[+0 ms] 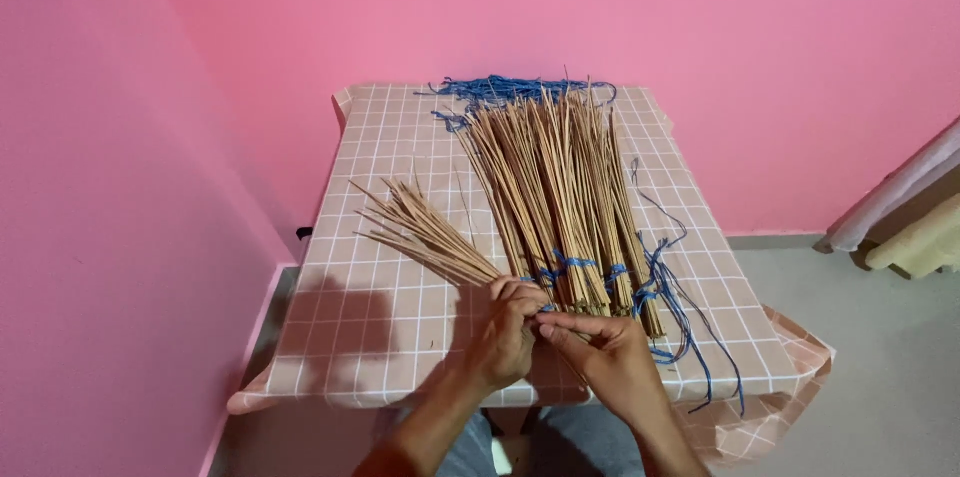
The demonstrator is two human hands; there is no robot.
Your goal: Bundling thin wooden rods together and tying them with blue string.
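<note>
Two hands [560, 337] | stick bundle [425, 232] | tips fan up-left

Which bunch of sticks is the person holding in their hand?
The small fanned-out bunch of sticks on the left. The left hand grips its near end. The big pile of sticks beside it lies flat, tied with blue string.

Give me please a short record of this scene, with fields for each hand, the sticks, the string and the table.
left hand: closed around the small bundle of sticks, at its near end
right hand: fingers pinch a blue string beside the left hand
large row of sticks: lies flat, tied with blue string near its near end
loose blue strings: heaped at the far edge
table: covered with a pink checked cloth
</note>
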